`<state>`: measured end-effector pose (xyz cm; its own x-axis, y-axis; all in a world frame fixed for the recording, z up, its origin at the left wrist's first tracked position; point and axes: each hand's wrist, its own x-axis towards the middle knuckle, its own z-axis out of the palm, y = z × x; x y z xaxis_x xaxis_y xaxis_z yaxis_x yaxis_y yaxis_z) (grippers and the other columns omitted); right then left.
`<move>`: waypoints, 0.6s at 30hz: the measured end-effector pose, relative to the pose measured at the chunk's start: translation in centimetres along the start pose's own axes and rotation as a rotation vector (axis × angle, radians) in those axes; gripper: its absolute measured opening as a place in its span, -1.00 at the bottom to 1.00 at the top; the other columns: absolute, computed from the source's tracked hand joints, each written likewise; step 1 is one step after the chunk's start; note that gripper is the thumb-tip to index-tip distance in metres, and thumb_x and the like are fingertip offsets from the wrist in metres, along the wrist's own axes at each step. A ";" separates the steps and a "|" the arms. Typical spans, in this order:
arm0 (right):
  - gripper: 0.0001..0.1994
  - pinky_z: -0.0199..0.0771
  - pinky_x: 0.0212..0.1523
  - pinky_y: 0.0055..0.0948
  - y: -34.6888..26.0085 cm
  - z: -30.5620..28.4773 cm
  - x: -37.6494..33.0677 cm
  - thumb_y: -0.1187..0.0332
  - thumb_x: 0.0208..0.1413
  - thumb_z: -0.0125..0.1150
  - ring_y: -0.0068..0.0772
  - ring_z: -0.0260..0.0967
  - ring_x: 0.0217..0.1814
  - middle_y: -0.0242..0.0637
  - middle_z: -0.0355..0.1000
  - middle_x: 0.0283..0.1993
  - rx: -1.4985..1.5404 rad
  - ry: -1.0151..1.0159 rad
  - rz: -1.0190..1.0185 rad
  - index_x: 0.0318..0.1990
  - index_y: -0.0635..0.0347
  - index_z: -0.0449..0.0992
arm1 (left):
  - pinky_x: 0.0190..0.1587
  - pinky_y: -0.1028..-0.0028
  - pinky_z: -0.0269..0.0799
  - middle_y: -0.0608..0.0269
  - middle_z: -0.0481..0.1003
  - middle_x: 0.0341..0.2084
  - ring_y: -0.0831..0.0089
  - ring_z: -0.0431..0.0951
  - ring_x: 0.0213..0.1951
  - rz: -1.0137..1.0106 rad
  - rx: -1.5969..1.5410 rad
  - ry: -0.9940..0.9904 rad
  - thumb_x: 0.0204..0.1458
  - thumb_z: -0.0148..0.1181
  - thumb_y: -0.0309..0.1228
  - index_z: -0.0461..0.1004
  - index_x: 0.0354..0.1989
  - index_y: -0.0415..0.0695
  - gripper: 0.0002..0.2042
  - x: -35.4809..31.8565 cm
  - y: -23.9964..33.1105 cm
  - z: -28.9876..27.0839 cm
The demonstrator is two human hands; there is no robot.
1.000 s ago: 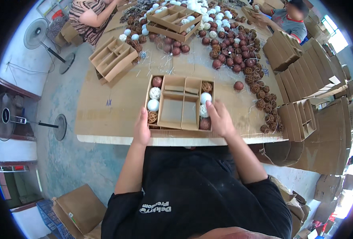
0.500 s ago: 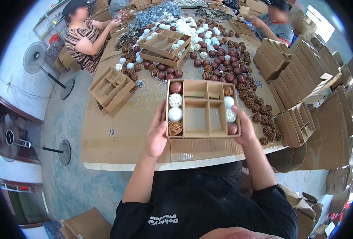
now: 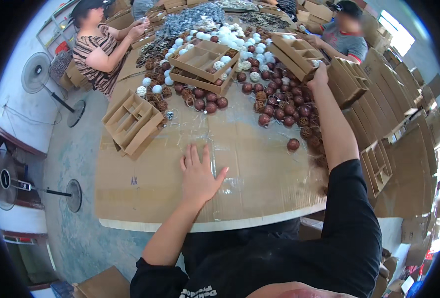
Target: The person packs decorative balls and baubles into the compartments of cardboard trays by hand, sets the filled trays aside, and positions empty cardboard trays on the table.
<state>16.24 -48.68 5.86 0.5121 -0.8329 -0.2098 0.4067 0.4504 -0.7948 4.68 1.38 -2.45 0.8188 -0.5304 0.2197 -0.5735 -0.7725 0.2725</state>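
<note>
Cardboard divider tray, gripped by both hands half a second ago, is gone from in front of the body, so that filled tray looks handed off. Left hand (image 3: 198, 175) now presses flat, fingers spread, on the bare cardboard tabletop (image 3: 259, 164). Right hand (image 3: 321, 74) reaches far forward onto a stack of empty divider trays (image 3: 350, 80), long axis running away from it; its grip I cannot tell.

Brown divided cardboard boxes (image 3: 132, 121) left on table, stacked boxes (image 3: 349, 82) right
</note>
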 end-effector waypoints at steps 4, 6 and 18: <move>-0.08 0.56 0.20 -0.03 -0.7 -0.2 6.7 -0.24 0.23 0.20 -0.04 0.44 0.31 -0.08 0.36 0.42 -0.489 0.296 -0.097 0.43 0.47 0.25 | 0.45 -0.16 -0.04 -0.40 0.15 0.41 -0.23 0.08 0.48 0.021 -0.026 -0.008 0.14 0.24 0.16 0.27 0.41 -0.29 -0.15 0.8 1.0 -0.6; 0.02 0.49 0.29 -0.13 0.3 0.7 7.1 -0.35 0.21 0.16 -0.05 0.36 0.40 -0.01 0.26 0.49 -0.653 0.316 -0.057 0.45 0.53 0.22 | 0.43 -0.16 -0.02 -0.41 0.16 0.40 -0.22 0.09 0.48 0.035 -0.012 0.020 0.14 0.25 0.14 0.24 0.42 -0.28 -0.15 0.2 0.6 -0.4; -0.58 0.56 0.05 -0.02 -12.9 -7.3 -22.2 0.01 0.30 0.10 0.10 0.58 0.02 0.02 0.63 -0.10 -1.857 -0.401 -0.859 -0.05 0.17 0.66 | 0.45 -0.21 -0.04 -0.40 0.17 0.39 -0.21 0.11 0.48 0.030 0.074 -0.029 0.17 0.22 0.14 0.19 0.47 -0.24 -0.15 0.4 0.0 0.5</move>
<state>-5.92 -38.35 16.66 0.8531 -0.3925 0.3438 -0.3602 -0.9197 -0.1562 4.96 1.01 -2.79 0.8023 -0.5627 0.1993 -0.5953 -0.7793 0.1956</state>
